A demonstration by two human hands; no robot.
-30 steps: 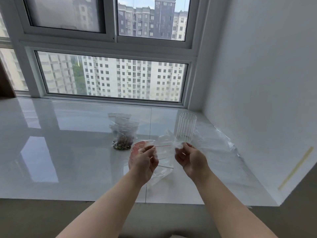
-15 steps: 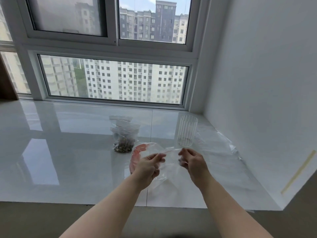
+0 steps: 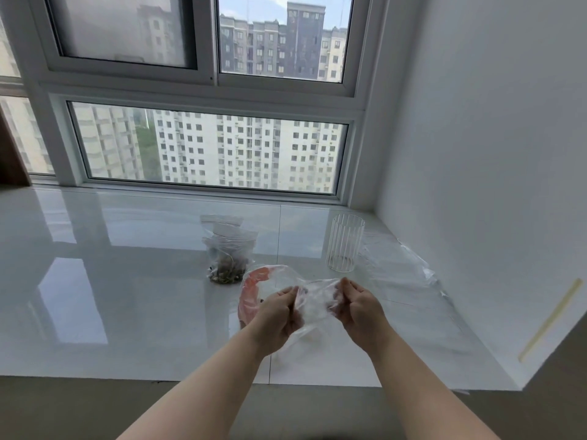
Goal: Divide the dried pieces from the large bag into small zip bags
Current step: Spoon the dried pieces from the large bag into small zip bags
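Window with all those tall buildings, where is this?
Probably a high-up flat: apartment towers show through the window, and both hands work over a glossy white sill.

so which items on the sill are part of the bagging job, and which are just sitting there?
In the job:
- small clear zip bag, pinched between left hand and right hand
- bag of dried pieces, standing behind
- bag with a red patch, lying under the hands; contents unclear

Lying about:
- ribbed clear cup, upright
- loose plastic sheet by the wall

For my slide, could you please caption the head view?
Left hand and right hand grip a small clear plastic zip bag above the glossy white sill.
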